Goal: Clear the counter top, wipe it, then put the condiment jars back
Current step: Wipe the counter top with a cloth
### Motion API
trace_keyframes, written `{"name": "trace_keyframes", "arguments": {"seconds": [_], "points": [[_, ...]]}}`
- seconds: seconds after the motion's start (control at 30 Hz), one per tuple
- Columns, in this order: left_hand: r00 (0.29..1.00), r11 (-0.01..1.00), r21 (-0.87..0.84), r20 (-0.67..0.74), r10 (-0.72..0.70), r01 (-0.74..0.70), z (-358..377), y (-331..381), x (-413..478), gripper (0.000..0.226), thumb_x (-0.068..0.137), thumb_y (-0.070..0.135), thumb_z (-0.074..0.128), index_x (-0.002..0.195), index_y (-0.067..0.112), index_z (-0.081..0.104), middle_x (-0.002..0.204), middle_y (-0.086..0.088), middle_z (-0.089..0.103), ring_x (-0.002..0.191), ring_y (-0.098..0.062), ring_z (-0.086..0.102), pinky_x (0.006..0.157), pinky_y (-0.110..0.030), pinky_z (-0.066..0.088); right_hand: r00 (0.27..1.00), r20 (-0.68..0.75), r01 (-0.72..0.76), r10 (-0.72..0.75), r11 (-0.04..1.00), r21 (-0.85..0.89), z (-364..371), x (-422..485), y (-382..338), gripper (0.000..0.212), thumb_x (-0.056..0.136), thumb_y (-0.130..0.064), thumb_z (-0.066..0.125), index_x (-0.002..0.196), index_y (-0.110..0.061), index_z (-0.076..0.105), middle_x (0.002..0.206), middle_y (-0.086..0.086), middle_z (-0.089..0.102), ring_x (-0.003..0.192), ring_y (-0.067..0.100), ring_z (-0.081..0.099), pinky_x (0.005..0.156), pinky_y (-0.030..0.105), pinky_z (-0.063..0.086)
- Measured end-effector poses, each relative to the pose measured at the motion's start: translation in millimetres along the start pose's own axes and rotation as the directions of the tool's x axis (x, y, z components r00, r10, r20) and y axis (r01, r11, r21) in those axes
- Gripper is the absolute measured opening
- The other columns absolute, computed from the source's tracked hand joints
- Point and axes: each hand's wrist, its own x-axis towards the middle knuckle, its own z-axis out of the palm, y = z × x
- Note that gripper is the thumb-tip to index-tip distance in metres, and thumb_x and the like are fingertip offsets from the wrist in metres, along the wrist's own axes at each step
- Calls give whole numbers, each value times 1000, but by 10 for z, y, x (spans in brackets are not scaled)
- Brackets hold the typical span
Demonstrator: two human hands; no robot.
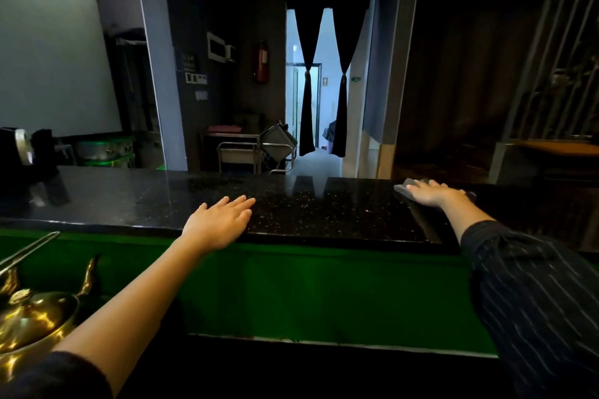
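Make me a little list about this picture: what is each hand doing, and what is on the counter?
place: a black speckled counter with a green front below it
left hand: fingers straight, palm down at the counter's near edge
right hand: flat on a grey cloth towards the right of the counter
jars: none in view
left end of counter: a dark machine
lower left, below the counter: a shiny gold pot
step: wiping, it seems

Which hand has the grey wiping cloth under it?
The right hand, with the striped sleeve, presses on the grey cloth; the left hand rests on bare black speckled counter.
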Motion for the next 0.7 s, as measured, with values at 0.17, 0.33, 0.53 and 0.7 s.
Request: {"name": "trace_keyframes", "arguments": {"seconds": [0.17, 0.33, 0.53, 0.7], "points": [[999, 1000, 1, -26, 27, -27, 37, -38, 57, 48, 103, 40, 13, 151, 38, 8, 159, 14, 7, 148, -14, 5, 119, -47, 6, 996, 54, -69, 70, 997, -31, -47, 521, -634, 91, 77, -83, 15, 153, -35, 11, 163, 2, 4, 148, 34, 2, 112, 66, 1], [999, 999, 12, -27, 33, -33, 38, -61, 67, 48, 103, 41, 13, 151, 39, 9, 159, 15, 8, 148, -14, 6, 118, -46, 7, 930, 124, 357, -347, 931, -72, 175, 414, -2175, 119, 48, -102, 8, 151, -43, 10, 162, -5, 4, 148, 32, 5, 110, 69, 0], [1000, 999, 34, -12, 20, -20, -4, -20, 49, 49, 103, 38, 14, 151, 35, 9, 159, 13, 7, 148, -15, 6, 118, -46, 7, 808, 72, 587, -584, 809, -21, 412, -452, -3090, 81, 86, -78, 14, 154, -34, 8, 163, -1, 1, 149, 31, 1, 114, 64, -2], [999, 1000, -7, 47, 23, -23, -47, -45, 12, 48, 104, 37, 13, 152, 34, 9, 160, 11, 4, 148, -16, 4, 118, -49, 5, 775, 141, 613, -616, 787, 71, 415, -246, -2591, 82, 78, -86, 10, 150, -47, 12, 162, -7, 4, 150, 24, 4, 117, 58, 3]]}}
